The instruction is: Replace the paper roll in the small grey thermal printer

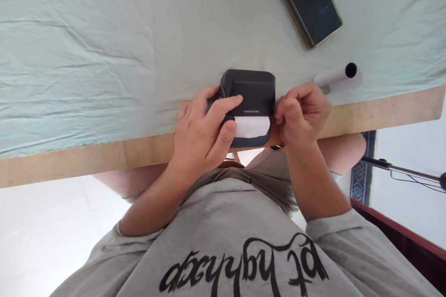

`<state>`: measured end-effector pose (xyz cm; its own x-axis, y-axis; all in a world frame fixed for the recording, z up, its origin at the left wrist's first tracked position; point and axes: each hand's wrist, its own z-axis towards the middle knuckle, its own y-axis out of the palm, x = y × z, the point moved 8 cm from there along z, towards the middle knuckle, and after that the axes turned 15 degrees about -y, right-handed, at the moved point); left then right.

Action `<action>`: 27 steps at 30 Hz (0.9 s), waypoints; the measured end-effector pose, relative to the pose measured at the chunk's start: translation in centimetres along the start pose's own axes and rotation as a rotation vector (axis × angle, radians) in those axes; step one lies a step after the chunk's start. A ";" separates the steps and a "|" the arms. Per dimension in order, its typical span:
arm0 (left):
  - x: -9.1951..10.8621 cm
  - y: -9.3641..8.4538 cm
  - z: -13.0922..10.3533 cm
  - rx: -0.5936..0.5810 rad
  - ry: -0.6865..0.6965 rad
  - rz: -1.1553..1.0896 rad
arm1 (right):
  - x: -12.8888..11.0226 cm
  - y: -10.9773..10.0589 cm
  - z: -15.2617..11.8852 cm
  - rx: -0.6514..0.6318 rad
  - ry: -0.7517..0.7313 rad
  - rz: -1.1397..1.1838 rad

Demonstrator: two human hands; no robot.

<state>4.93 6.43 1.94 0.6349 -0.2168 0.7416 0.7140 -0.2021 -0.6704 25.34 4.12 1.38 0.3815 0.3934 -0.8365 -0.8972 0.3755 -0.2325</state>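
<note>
A small black label printer [252,93] lies near the table's front edge, with white paper [252,126] showing at the side facing me. My left hand [204,130] grips its left side, index finger resting on the lid and thumb by the paper. Close to the printer's right side is my right hand [303,113], its fingers curled and closed. Whatever these fingers may hold is hidden, and I cannot tell whether they touch the printer.
Right of my right hand lies a white rolled sheet or tube [334,78] with a dark round end. A dark smartphone [308,2] rests farther back. Pale green cloth [104,55] covers the table up to its wooden edge [87,160]. A black rod [407,169] stands off to the right.
</note>
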 end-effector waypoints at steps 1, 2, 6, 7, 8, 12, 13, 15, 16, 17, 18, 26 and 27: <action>0.0 0.0 0.0 -0.003 0.000 0.005 | 0.1 -0.1 0.0 0.029 0.006 0.031; 0.0 0.0 0.0 -0.006 0.000 0.011 | 0.3 -0.3 0.0 0.058 0.019 0.052; -0.1 0.1 0.0 -0.025 -0.009 0.011 | 0.9 -0.6 -0.2 0.102 0.094 0.047; -0.1 0.2 0.0 -0.028 -0.008 0.005 | 1.0 -0.7 -0.3 0.100 0.102 0.039; -0.1 0.2 0.0 -0.029 -0.008 -0.001 | 1.0 -0.7 -0.3 0.099 0.102 0.029; -0.1 0.2 0.0 -0.028 -0.016 -0.012 | 1.0 -0.8 -0.2 0.129 0.075 0.050; -0.1 0.2 0.0 -0.026 -0.018 -0.012 | 1.0 -0.9 -0.1 0.149 0.061 0.073; -0.1 0.1 0.1 -0.015 -0.012 -0.009 | 1.0 -1.0 0.0 0.179 0.038 0.134; -0.1 0.1 0.1 -0.007 -0.007 -0.008 | 1.1 -1.0 0.0 0.184 0.039 0.155; 0.0 0.1 0.1 0.000 -0.002 -0.007 | 1.2 -0.9 0.0 0.179 0.049 0.166; 0.0 0.1 0.1 0.003 0.001 -0.006 | 1.3 -0.9 -0.1 0.170 0.065 0.168; 0.0 0.1 0.0 -0.014 -0.002 0.008 | 1.6 -0.9 -0.4 0.164 0.067 0.134; 0.1 0.1 0.0 -0.012 0.003 0.010 | 1.6 -0.9 -0.3 0.164 0.059 0.141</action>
<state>5.02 6.42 1.94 0.6412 -0.2213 0.7348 0.7041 -0.2111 -0.6780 26.69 4.11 0.11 0.2367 0.4041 -0.8836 -0.8906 0.4537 -0.0311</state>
